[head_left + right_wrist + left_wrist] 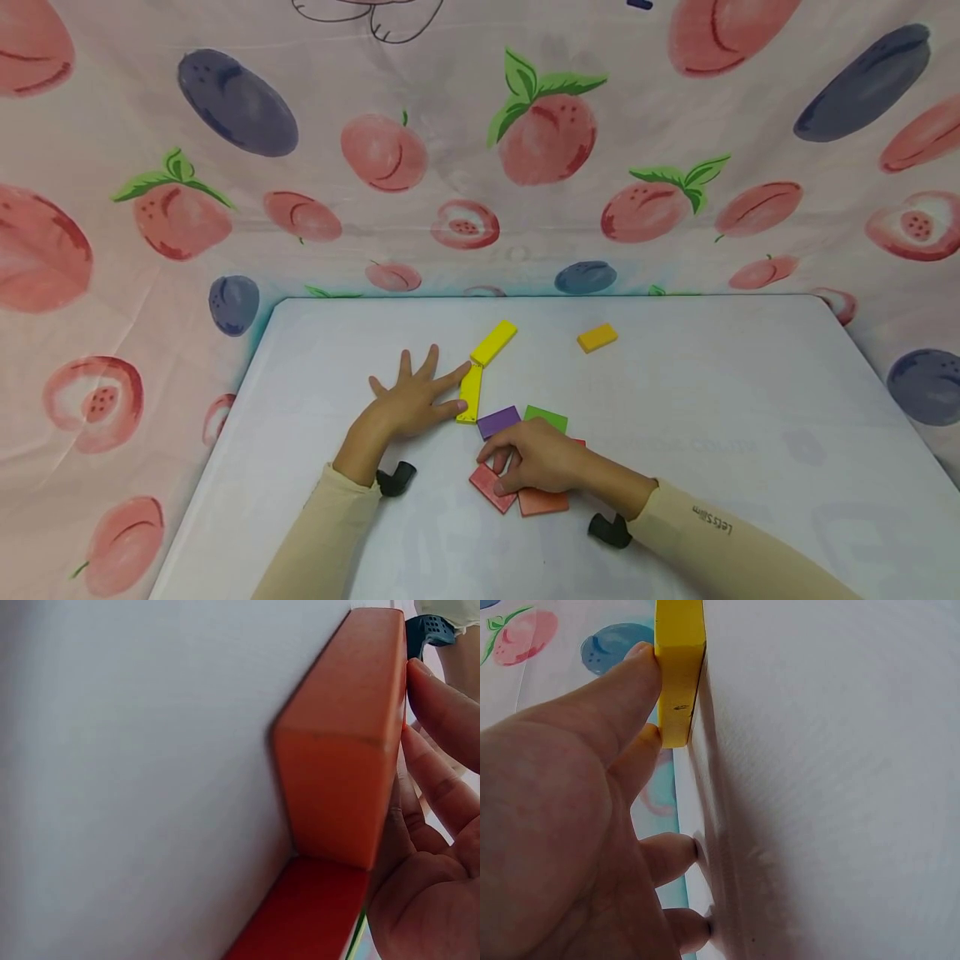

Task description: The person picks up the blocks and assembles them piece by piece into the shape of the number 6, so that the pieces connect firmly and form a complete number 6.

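My left hand lies with spread fingers at the left of a yellow block. Its thumb and index fingertip touch that block's side, as the left wrist view also shows. A second yellow block extends from the far end of the first, at an angle. My right hand has bent fingers and pinches a pinkish-red block at its edge. Under and around this hand lie a purple block, a green block, an orange block and a red block, partly hidden in the head view.
One amber-yellow block lies apart, toward the back right of the white table. Behind the table hangs a fruit-print cloth. Black wrist-worn pieces stick out from both sleeves, close to the tabletop.
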Demonstrator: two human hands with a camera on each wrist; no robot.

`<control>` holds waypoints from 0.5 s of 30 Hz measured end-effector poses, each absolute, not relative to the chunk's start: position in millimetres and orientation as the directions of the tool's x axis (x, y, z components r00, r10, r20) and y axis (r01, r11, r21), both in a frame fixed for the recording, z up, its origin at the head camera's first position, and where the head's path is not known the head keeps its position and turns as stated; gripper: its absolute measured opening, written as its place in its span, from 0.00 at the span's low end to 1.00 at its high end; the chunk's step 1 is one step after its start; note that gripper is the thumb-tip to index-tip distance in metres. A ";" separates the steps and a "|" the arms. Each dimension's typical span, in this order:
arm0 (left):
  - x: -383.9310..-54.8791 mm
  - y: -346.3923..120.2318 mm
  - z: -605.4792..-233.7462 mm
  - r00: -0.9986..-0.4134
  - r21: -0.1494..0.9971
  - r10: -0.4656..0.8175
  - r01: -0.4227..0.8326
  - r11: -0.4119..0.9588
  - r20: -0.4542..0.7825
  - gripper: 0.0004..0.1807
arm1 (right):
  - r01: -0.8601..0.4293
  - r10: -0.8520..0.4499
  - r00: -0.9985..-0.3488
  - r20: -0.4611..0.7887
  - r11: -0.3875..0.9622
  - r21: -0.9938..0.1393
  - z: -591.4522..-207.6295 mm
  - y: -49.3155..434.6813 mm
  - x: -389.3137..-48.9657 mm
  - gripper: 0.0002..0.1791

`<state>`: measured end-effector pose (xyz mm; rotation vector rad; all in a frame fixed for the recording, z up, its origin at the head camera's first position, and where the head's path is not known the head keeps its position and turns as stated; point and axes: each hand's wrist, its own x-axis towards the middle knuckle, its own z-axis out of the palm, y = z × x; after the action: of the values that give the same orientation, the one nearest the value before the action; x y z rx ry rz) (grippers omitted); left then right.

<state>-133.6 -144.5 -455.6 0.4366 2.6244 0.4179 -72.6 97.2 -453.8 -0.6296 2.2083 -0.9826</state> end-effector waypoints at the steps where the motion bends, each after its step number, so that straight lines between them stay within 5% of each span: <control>1: -133.6 -144.6 -455.6 -0.851 0.358 0.368 0.234 0.904 -0.375 0.36 | -0.166 -0.639 -0.685 -0.350 0.605 -0.779 -453.8 97.3 -72.6 0.17; 15: -133.3 -144.6 -455.0 -0.851 0.353 0.366 0.234 0.906 -0.377 0.36 | -0.151 -0.637 -0.684 -0.355 0.600 -0.786 -453.7 97.3 -72.4 0.18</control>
<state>-133.3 -144.6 -455.0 0.4358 2.6248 0.4107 -72.4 97.3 -453.7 -0.6201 2.1955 -0.9994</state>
